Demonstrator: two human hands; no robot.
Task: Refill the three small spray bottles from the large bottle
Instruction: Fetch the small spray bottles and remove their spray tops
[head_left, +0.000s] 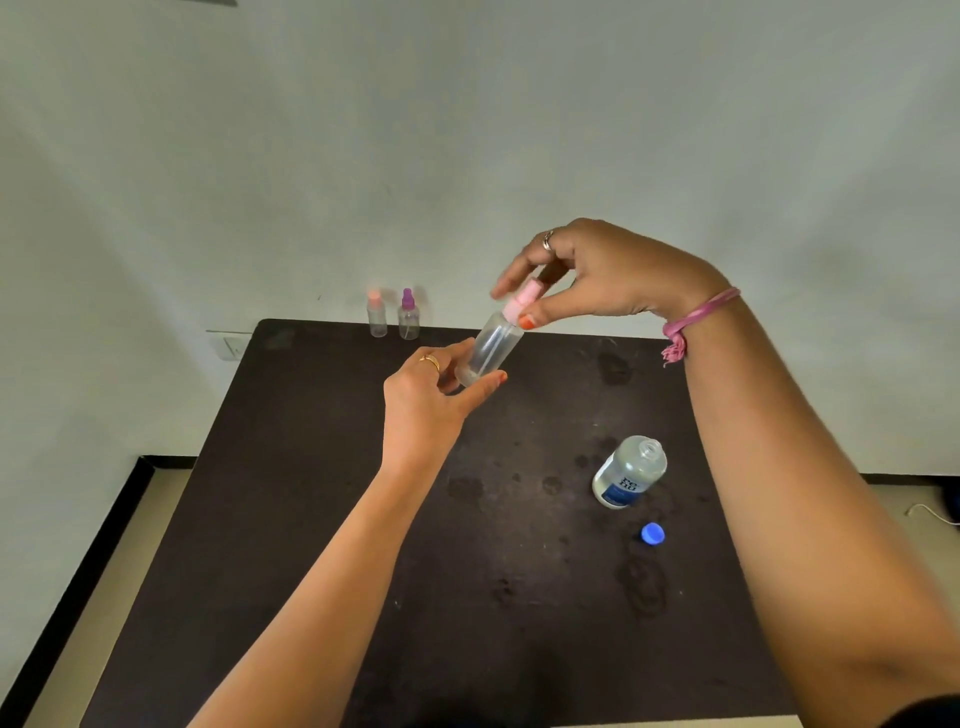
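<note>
While hands (519, 332) grip spray bottle (491, 348), pink top (519, 304) pinched

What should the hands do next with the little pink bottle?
Probably twist the pink spray top off. The right hand pinches it, the left hand holds the nearly empty small bottle, and the large bottle already stands open.

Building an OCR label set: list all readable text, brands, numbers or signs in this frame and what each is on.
"renu": dark letters stacked in two rows, "re" over "nu", on the white label of the large clear plastic bottle, which stands uncapped on the dark table.
Blue lower band of that label: print too small and blurred to read.
Three small clear spray bottles, round blue cap: no text visible.
</note>
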